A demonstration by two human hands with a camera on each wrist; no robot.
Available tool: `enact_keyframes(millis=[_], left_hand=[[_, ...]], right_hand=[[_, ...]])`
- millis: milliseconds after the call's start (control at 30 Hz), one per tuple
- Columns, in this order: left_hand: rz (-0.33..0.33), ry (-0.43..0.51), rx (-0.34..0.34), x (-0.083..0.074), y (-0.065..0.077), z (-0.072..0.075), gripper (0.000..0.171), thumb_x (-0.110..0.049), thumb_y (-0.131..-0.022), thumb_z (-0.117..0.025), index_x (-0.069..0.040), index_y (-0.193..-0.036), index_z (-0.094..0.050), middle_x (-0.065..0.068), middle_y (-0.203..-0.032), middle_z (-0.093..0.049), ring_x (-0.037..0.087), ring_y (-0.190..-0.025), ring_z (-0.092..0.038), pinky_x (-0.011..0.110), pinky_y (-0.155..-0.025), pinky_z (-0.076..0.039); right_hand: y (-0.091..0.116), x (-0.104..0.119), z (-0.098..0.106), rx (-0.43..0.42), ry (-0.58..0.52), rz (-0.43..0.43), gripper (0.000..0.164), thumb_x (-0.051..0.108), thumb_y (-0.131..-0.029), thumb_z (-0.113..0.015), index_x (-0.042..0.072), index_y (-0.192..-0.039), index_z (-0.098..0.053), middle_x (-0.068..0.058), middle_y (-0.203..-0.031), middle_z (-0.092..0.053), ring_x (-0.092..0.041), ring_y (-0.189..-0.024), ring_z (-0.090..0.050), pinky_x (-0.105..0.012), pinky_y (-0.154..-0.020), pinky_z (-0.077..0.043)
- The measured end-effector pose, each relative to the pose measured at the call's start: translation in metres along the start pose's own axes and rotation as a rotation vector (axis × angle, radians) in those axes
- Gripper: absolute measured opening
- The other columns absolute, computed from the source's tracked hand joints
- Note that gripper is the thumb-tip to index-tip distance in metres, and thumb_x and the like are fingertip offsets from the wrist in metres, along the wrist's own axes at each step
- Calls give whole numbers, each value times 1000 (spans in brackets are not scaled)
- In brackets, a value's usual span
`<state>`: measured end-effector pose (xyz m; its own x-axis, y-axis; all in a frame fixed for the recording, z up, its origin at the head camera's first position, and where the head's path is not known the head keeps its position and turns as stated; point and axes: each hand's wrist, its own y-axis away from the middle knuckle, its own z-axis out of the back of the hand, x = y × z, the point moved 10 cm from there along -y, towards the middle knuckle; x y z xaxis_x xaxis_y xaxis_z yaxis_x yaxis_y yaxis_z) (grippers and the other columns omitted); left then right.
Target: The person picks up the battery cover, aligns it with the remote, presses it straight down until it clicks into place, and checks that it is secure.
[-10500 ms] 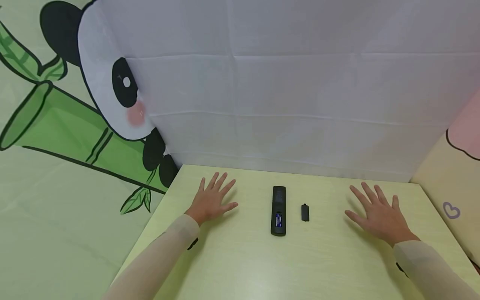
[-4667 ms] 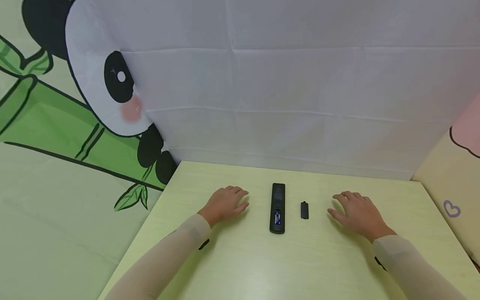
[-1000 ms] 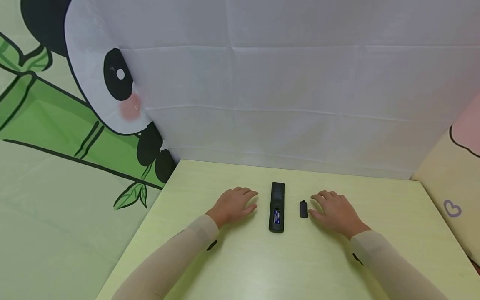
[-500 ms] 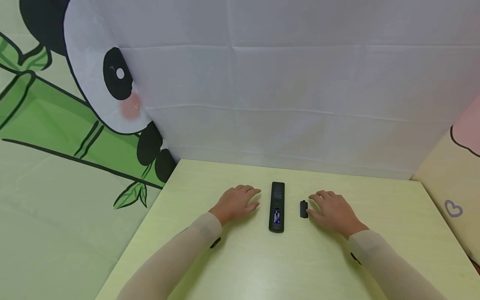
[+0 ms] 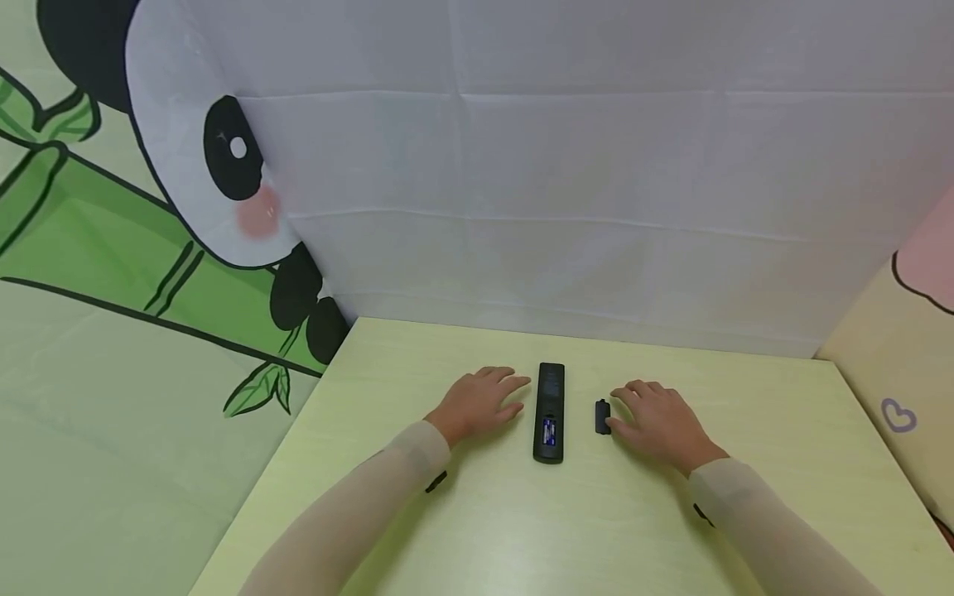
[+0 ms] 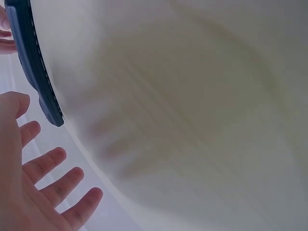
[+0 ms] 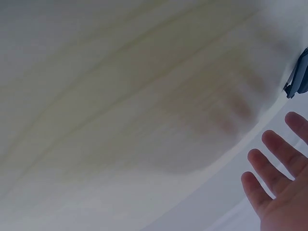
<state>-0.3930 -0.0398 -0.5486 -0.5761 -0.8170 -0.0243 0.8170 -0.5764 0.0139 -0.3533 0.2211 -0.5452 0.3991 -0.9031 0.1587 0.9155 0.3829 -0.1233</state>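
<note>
A black remote control (image 5: 550,389) lies lengthwise at the middle of the table, its battery compartment uncovered and blue batteries (image 5: 549,432) showing inside. To its right is the small black battery cover (image 5: 603,417). My left hand (image 5: 479,404) hovers just left of the remote with fingers spread and lightly bent, holding nothing. Beside the cover, my right hand (image 5: 659,424) has its thumb tip right at the cover's edge. In the left wrist view the remote (image 6: 31,62) appears edge-on beyond the thumb. The right wrist view shows the right fingers (image 7: 272,168) extended below dark plastic at the edge.
The pale yellow table (image 5: 596,530) ends at the back against a white cloth (image 5: 551,165). A panda-and-bamboo printed cloth (image 5: 149,232) hangs on the left, and a cream and pink printed cloth (image 5: 879,356) on the right.
Both hands, flat and far apart at first, have come inward to the remote and the cover. Over the last second the left hand moved further right; the right edged left. Remote and cover stayed put.
</note>
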Motion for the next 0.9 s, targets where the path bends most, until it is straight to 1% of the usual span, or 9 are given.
enact_keyframes(millis=[267, 500, 600, 733, 900], left_hand=[[-49, -4, 0, -10, -2, -1, 56, -51, -124, -54, -35, -178, -55, 7, -180, -61, 34, -163, -64, 57, -119, -65], [-64, -37, 26, -15, -2, -5, 56, -53, -126, -51, -41, -180, -50, 6, -182, -58, 33, -164, -62, 55, -116, -67], [-72, -40, 31, -16, -2, -6, 56, -55, -126, -50, -43, -180, -49, 7, -183, -56, 34, -165, -61, 56, -116, -67], [-74, -31, 50, -16, -1, -8, 56, -60, -125, -47, -47, -180, -48, 7, -185, -54, 35, -168, -58, 58, -118, -65], [-80, -57, 85, -17, -3, -13, 58, -65, -125, -44, -50, -181, -44, 6, -188, -51, 37, -170, -55, 58, -120, -64]], right_hand=[[0, -1, -3, -13, 10, 9, 49, 42, -112, -78, 7, -147, -77, -22, -149, -77, -50, -141, -72, -71, -117, -60], [-2, -1, -6, 5, 11, 3, 51, 43, -113, -77, 7, -149, -77, -22, -151, -76, -50, -143, -71, -71, -118, -59], [-2, -1, -7, 5, 10, 0, 52, 44, -112, -77, 7, -149, -77, -22, -151, -76, -50, -143, -71, -71, -118, -59], [-3, -1, -7, 5, 7, -1, 52, 44, -112, -78, 8, -150, -77, -22, -152, -76, -50, -143, -71, -71, -118, -59], [-5, 2, -9, 11, 3, 1, 51, 43, -113, -76, 8, -150, -76, -21, -152, -76, -50, -143, -71, -71, -118, -59]])
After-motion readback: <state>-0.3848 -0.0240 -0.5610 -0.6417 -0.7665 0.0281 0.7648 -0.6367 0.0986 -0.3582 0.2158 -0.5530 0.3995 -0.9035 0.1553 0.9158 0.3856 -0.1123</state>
